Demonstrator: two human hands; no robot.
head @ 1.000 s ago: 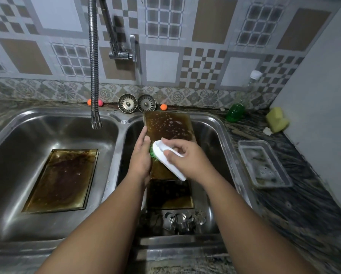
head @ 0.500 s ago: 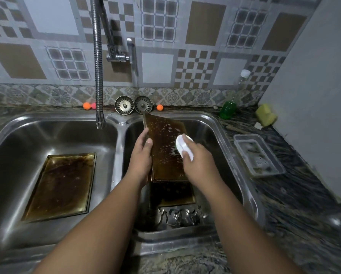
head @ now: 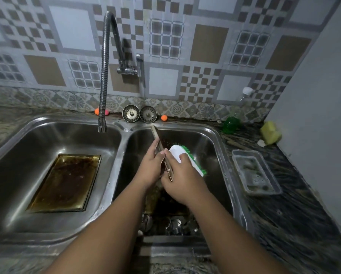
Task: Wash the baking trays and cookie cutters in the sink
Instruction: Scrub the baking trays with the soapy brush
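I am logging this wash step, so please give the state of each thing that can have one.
Held tray, on edge in the right basin, stained, gripped by left hand.
Brush, gripped by right hand.
Flat tray, lying in the left basin, stained brown.
Tap, no water running.
Cutters, lying on the right basin floor.
Strainers, removed, propped against the wall.
Container, lidless, on the counter.

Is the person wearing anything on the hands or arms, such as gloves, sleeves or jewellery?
Nothing worn is visible. The left hand and the right hand have no gloves, and no ring shows on the fingers in view. Both forearms are bare down to the lower edge of the picture: no sleeve, watch or bracelet.
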